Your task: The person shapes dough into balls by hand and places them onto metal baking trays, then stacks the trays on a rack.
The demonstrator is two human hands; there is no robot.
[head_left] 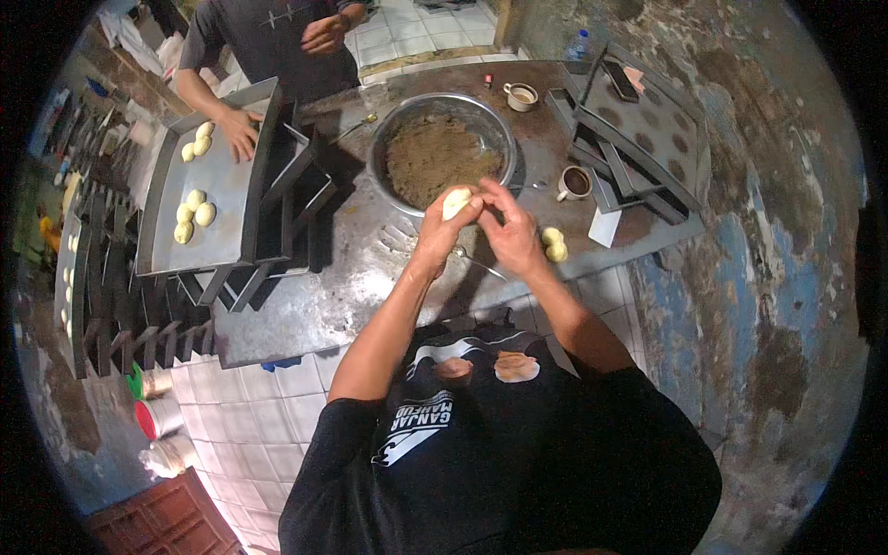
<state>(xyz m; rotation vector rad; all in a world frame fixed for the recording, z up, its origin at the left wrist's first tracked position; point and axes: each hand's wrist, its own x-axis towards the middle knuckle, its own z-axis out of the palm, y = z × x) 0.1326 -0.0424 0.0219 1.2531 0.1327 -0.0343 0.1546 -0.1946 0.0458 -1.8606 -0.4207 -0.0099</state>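
Observation:
My left hand (pixel 435 239) is closed around a pale piece of dough (pixel 456 203), held up over the near rim of a large metal bowl (pixel 373 176). Beside it, my right hand (pixel 511 240) has its fingers curved and apart, the tips close to the dough; whether they touch it I cannot tell. Inside the bowl lies a brown crumbly filling (pixel 435 157). On the table just right of my right hand sit a few pale dough balls (pixel 554 244). A spoon (pixel 481 263) rests on the table below my hands.
Stacked metal trays (pixel 199 231) stand at the left, the top one bearing several dough balls (pixel 195 215). Another person's hand (pixel 239 132) rests on that tray. To the right are two cups (pixel 574 182) (pixel 521 97) and more trays (pixel 638 139), with a phone (pixel 620 81) on top.

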